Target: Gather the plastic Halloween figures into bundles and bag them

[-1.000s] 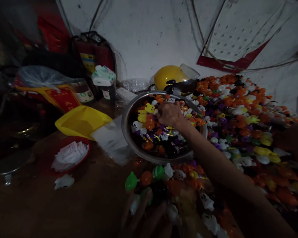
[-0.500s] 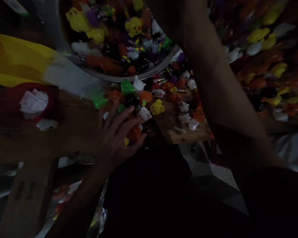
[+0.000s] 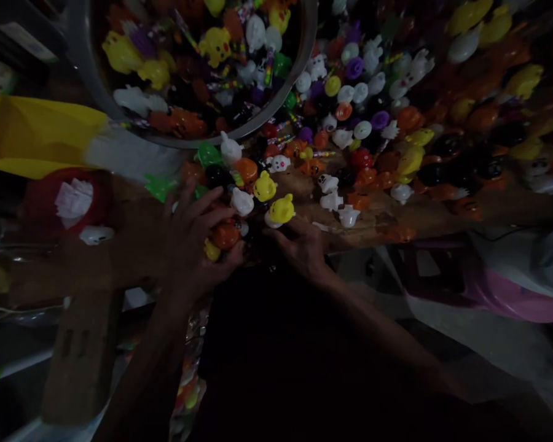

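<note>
Low over the near edge of the wooden table, my left hand [image 3: 198, 236] is open, its fingers spread around a cluster of small plastic figures. An orange figure [image 3: 225, 235] and a small yellow one [image 3: 212, 250] sit between its thumb and fingers. To the right, my right hand [image 3: 304, 245] pinches a yellow animal-shaped figure [image 3: 282, 209] with a pale base. Close by on the wood lie a white figure [image 3: 242, 202], another yellow figure [image 3: 264, 186] and a green one [image 3: 160, 186]. Dim light hides much detail.
A large metal basin [image 3: 299, 86] full of mixed figures stands at the back. Many more figures [image 3: 412, 159] cover the table to the right. At left are a red bowl [image 3: 41, 199] with white slips [image 3: 74, 199] and a yellow bag [image 3: 37, 132]. A pink stool [image 3: 511, 294] stands below right.
My right hand has come back from over the basin to the near table edge and now holds a yellow figure. My left hand remains spread around the cluster. The view has shifted slightly.
</note>
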The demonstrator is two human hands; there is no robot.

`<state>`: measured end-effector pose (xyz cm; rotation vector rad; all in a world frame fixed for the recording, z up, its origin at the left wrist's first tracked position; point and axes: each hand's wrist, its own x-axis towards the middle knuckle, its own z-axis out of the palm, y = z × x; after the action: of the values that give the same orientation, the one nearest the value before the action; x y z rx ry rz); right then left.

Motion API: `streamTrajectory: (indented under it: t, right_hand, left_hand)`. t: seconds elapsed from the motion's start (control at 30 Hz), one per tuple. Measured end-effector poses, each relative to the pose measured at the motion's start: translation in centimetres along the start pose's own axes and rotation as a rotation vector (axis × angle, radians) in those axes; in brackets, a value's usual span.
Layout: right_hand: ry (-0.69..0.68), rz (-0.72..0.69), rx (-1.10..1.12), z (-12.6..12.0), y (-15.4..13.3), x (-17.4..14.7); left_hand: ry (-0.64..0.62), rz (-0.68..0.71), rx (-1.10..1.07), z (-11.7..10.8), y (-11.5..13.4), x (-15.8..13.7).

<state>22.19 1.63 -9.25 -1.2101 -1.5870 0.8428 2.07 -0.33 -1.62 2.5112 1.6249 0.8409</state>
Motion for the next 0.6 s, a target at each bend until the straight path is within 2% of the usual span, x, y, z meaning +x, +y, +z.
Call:
streamTrajectory:
  t: [0.13,0.33,0.47,0.6]
  right_hand:
    - [-0.016,-0.062,-0.147,0.72,-0.02,-0.1]
    - [-0.071,-0.239,-0.318,0.63,0.12,-0.18]
    - [-0.145,-0.313,-0.343,0.65,0.28,0.16]
    - [-0.204,-0.31,-0.304,0.46,0.23,0.37]
  left_hand:
    - [-0.018,0.003,0.031,-0.09,0.25,0.05]
    - [0.026,0.004,-0.029,-0.02,0.28,0.15]
    - [0.031,0.014,-0.02,-0.24,0.35,0.16]
    - [0.044,0.062,0.03,-0.75,0.9,0.16]
